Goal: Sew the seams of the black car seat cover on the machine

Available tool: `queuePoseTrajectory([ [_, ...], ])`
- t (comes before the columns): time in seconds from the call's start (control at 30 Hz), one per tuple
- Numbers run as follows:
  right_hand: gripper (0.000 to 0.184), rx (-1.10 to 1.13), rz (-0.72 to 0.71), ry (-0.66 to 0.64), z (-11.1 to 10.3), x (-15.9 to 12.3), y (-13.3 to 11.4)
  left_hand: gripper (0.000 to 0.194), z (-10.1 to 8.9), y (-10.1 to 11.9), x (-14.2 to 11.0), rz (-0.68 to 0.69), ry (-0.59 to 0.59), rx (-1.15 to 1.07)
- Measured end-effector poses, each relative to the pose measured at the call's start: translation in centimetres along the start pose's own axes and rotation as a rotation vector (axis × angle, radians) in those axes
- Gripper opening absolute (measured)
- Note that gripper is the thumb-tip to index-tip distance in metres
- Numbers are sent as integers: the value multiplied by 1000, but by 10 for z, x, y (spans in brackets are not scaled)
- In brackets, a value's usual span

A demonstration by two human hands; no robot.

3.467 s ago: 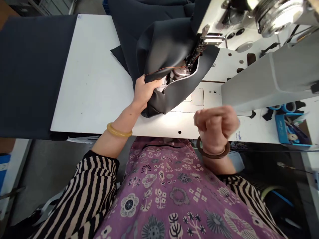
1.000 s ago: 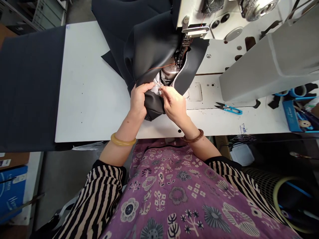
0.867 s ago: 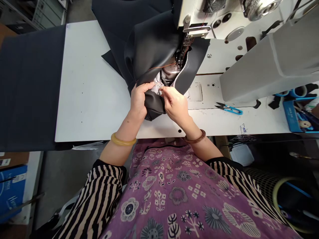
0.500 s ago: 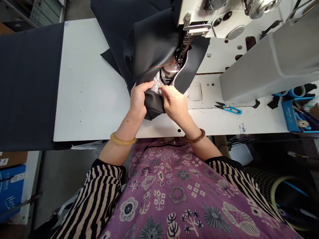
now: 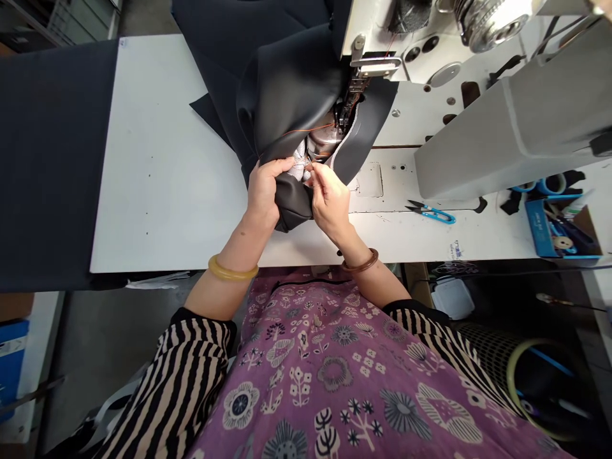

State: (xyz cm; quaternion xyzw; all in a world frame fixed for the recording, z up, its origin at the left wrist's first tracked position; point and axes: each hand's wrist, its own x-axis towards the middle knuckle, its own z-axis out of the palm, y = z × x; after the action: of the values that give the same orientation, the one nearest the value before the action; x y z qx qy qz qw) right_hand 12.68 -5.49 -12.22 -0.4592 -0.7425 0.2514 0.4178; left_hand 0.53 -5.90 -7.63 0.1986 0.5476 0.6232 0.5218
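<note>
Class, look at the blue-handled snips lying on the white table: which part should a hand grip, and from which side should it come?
The blue handles, probably pinched across from above, coming in from the right end. The snips lie flat with their dark, pointed blades aimed left, toward the right hand, so that end is best avoided.

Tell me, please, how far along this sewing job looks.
Some stitching seems done: orange thread runs from the black material to the needle area. In hand: the left hand grips the material while the right hand's fingertips pinch at its pale backing. Left, probably: trimming that thread, which is uncut, and taking the material off the machine's post.
</note>
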Motion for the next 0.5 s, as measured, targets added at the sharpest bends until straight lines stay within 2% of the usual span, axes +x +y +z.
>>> queuePoseTrajectory([
  [0.2,36,-90,-52,-46,-11,-4,-6,12,-1,1,0,-11,-1,5],
  [0.33,36,-133,-39,-48,-11,-4,-7,11,-1,0,1,12,-6,-13],
  [0.5,35,-7,-66,8,-9,-7,-5,12,-2,-2,2,-2,-4,-17],
])
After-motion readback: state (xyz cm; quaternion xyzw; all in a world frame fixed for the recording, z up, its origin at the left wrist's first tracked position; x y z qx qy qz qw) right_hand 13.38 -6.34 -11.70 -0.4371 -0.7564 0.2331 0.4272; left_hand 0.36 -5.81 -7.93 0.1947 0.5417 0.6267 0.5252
